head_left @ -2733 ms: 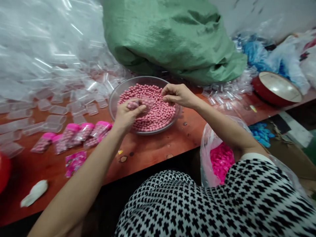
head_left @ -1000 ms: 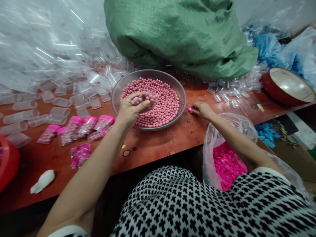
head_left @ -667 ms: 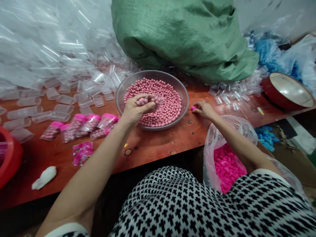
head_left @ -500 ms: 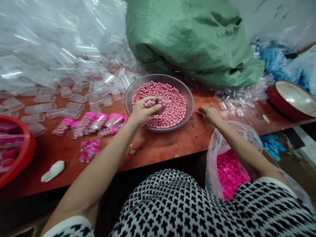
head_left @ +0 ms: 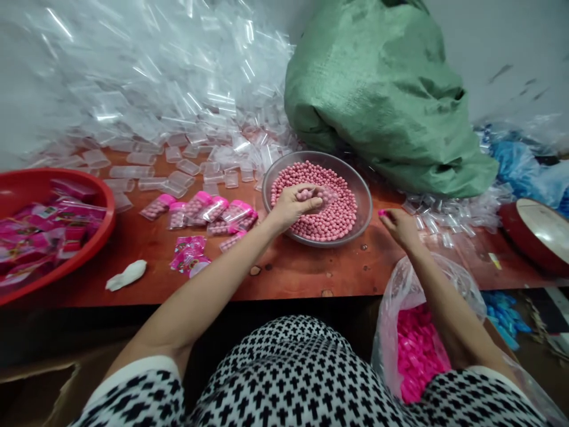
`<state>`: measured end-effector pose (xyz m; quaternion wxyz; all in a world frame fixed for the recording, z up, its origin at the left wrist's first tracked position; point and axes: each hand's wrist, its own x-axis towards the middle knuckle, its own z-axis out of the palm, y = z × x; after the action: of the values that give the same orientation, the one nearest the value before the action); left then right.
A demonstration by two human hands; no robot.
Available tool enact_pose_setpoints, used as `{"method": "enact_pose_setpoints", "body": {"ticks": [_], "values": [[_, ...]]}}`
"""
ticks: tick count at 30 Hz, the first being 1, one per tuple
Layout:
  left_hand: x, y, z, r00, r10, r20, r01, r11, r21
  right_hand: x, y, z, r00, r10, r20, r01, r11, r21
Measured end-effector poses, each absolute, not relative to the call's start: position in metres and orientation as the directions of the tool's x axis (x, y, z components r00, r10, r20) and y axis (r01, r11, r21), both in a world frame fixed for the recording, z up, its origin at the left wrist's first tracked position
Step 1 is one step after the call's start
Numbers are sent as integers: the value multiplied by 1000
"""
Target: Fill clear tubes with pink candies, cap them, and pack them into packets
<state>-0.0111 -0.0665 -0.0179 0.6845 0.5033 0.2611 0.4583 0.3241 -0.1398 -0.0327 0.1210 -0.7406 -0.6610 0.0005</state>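
Note:
My left hand (head_left: 296, 206) is closed round a small clear plastic container (head_left: 326, 194) partly filled with pink balls, held over a clear bowl (head_left: 365, 204) full of pink balls (head_left: 331, 204). To the right of the bowl, my right hand (head_left: 399, 226) rests on the red-brown table (head_left: 288, 270) and pinches a small pink cap (head_left: 381, 212). A row of filled containers with pink caps (head_left: 208, 210) lies on the table left of the bowl.
A heap of empty clear containers (head_left: 169, 112) covers the back left. A green woven sack (head_left: 382, 101) stands behind the bowl. A red basin (head_left: 100, 196) holds pink packets at the left. A clear bag of pink caps (head_left: 415, 350) hangs by my right side. A red dish (head_left: 540, 234) sits far right.
My right hand left the bowl and came down on the table right of it, taking a pink cap. My head turned left, bringing the red basin into view. The left hand kept its container.

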Motion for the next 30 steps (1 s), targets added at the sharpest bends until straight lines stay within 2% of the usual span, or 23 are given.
{"method": "enact_pose_setpoints", "body": {"ticks": [1,3,5,7,9,12,17,25,30], "values": [[-11,-66,-19,444,889,111,-361,64,930,315,-139,-22,154,961,231,946,-75,-316],[-11,-65,-20,447,885,131,-345,35,938,287,-137,0,178,921,346,784,80,-615],[-11,-64,-21,451,879,155,-322,-1,947,252,-134,21,46,922,386,675,256,-692],[-11,-64,-22,463,868,179,-304,-34,952,220,-130,35,-88,890,447,633,397,-665],[-11,-63,-23,471,858,204,-295,-65,953,197,-124,40,-191,844,501,645,493,-584],[-13,-64,-24,459,852,251,-272,-134,953,185,-118,38,-283,796,535,691,556,-461],[-14,-67,-20,430,852,298,-237,-213,948,187,-115,32,-335,791,512,711,568,-414],[-13,-71,-24,442,841,311,-319,-177,931,181,-119,39,-407,771,490,739,593,-320],[-16,-76,-17,416,832,367,-178,-321,930,185,-127,39,-408,801,439,767,561,-311]]}}
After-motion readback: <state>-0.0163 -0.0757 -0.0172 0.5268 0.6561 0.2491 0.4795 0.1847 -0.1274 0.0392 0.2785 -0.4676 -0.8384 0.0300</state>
